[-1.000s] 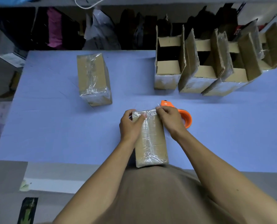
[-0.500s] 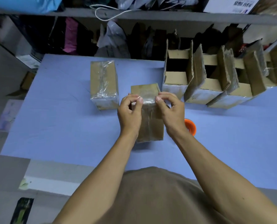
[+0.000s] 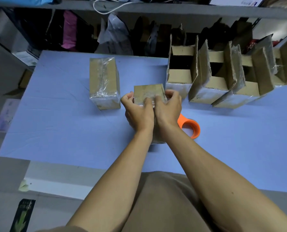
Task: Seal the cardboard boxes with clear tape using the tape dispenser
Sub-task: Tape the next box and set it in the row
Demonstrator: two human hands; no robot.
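Observation:
A small taped cardboard box (image 3: 147,92) stands on end on the blue table, tilted away from me. My left hand (image 3: 138,114) and my right hand (image 3: 167,109) both clasp its near face, fingers pressed on the clear tape across its upper edge. The orange tape dispenser (image 3: 189,127) lies on the table just right of my right wrist, partly hidden by it. A sealed box (image 3: 103,81) wrapped in clear tape lies to the left.
Several open cardboard boxes (image 3: 181,71) with raised flaps stand in a row at the back right. The blue table (image 3: 64,131) ends close to my body. Behind it is a shelf with bags and clothes (image 3: 69,29).
The box went from lying flat near the table edge to standing on end farther away. Both hands moved with it and now press closer together on its top. The view shifted up.

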